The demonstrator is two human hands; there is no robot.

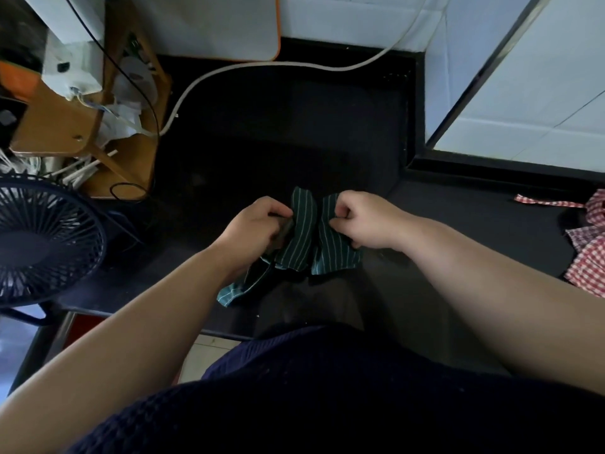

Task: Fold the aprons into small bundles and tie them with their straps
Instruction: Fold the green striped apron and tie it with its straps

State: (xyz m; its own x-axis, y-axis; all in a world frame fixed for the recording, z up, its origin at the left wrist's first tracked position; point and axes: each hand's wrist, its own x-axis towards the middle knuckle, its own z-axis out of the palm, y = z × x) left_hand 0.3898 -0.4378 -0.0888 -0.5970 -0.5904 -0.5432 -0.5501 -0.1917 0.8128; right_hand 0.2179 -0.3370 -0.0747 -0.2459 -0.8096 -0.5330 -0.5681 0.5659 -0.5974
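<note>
Gripping a green striped apron [307, 237] bundle over the dark counter [442, 224], left hand [258, 224] and right hand [363, 221] with fingers curled tight into the cloth, red checked apron [589, 250] far right.

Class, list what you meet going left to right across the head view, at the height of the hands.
Dark fan → left hand → green striped apron, gripped on both sides → right hand → red checked cloth at the right edge.

A matte black countertop [262, 126] fills the middle. A dark blue round-grilled desk fan [42, 244] stands at its left edge. Beyond the fan, a brown wooden stand [131, 165] holds white clutter. A thick white cable [262, 64] curves along the counter's back, below white wall tiles [360, 14].
</note>
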